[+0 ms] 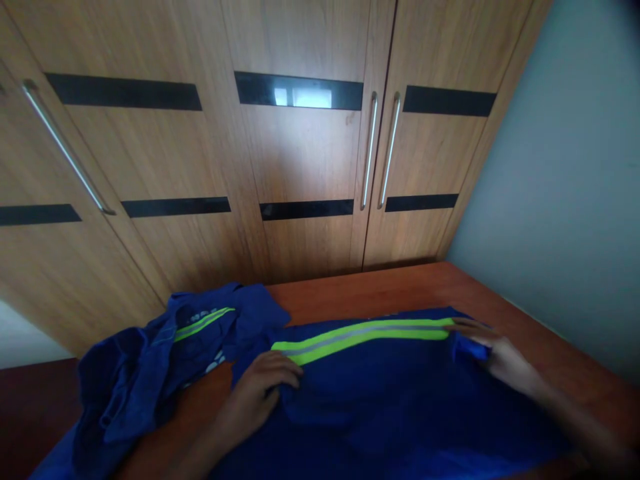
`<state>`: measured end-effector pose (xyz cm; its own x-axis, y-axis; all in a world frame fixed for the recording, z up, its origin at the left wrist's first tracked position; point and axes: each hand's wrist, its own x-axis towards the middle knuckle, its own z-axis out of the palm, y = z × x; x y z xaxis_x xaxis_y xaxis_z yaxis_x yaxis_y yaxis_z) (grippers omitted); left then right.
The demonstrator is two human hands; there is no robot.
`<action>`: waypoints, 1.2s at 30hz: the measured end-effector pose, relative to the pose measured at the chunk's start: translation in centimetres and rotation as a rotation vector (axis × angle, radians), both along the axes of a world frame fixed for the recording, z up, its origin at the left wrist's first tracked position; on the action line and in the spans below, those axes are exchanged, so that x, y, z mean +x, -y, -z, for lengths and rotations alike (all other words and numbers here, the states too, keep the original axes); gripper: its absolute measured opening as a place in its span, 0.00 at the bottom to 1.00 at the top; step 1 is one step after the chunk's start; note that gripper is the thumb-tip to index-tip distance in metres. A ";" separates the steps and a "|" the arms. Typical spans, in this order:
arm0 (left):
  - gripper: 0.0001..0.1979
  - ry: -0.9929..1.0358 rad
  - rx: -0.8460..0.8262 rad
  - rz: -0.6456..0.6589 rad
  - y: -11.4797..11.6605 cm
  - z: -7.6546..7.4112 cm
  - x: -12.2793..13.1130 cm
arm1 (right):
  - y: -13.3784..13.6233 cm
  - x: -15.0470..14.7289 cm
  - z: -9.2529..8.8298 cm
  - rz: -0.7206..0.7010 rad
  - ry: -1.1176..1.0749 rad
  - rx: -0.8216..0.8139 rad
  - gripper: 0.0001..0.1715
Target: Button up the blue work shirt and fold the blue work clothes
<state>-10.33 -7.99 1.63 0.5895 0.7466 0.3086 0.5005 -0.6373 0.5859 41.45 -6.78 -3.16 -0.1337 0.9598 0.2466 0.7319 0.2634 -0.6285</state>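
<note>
A dark blue garment [400,393] with a yellow-green and grey reflective stripe is spread over the reddish-brown surface in front of me. At the stripe's left end, my left hand [263,387] is closed, with its fingers curled on the cloth. My right hand [493,350] pinches the garment near the stripe's right end, where a brighter blue fold of cloth bunches by the fingers. That hand is slightly blurred. The garment's near part runs out of the bottom of the view.
More dark blue clothing [150,367] with a similar stripe lies crumpled to the left. A wooden wardrobe [310,153] with metal handles stands behind the reddish-brown surface [345,290]. On the right is a pale wall [565,220].
</note>
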 end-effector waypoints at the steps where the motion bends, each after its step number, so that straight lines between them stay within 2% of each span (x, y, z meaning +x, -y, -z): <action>1: 0.20 -0.098 0.040 0.030 0.6 0.5 -0.1 | 0.5 0.2 0.6 -0.056 0.106 0.041 0.16; 3: 0.25 -0.256 0.106 0.053 1.6 1.0 -0.2 | 1.4 0.6 1.2 -0.144 0.278 0.101 0.26; 5: 0.30 -0.359 0.162 0.046 2.4 0.9 -0.2 | 2.1 0.7 1.3 -0.150 0.399 0.132 0.35; 7: 0.34 -0.428 0.215 0.045 3.0 0.7 -0.3 | 2.8 0.6 1.0 -0.151 0.481 0.148 0.39; 10: 0.34 -0.480 0.268 0.060 3.5 0.8 -0.5 | 3.5 0.0 0.4 -0.163 0.524 0.145 0.35; 14: 0.24 -0.417 0.296 0.085 3.1 1.0 -1.2 | 3.8 0.0 0.1 -0.159 0.498 0.138 0.31; 16: 0.23 -0.358 0.304 0.071 2.7 1.0 -1.7 | 4.0 0.6 0.0 -0.132 0.485 0.163 0.32; 20: 0.23 -0.302 0.291 0.053 2.6 0.6 -2.2 | 5.2 2.0 0.6 -0.070 0.464 0.195 0.32; 25: 0.27 -0.373 0.194 0.055 3.9 0.6 -2.1 | 6.6 3.6 2.3 -0.075 0.401 0.068 0.35; 27: 0.30 -0.374 0.180 0.039 4.3 0.6 -1.8 | 6.7 3.4 2.2 -0.026 0.329 0.073 0.31; 29: 0.30 -0.347 0.174 0.025 4.7 0.3 -1.1 | 6.5 2.1 1.3 0.043 0.256 0.110 0.24; 31: 0.28 -0.317 0.164 0.022 5.0 -0.4 0.6 | 6.3 -0.6 -0.1 0.094 0.198 0.142 0.21; 34: 0.28 -0.296 0.135 0.046 5.4 -1.7 4.4 | 6.3 -6.4 -2.0 0.050 0.182 0.148 0.23; 36: 0.26 -0.321 0.111 0.085 5.5 -2.2 7.1 | 6.7 -10.3 -2.6 -0.016 0.206 0.142 0.27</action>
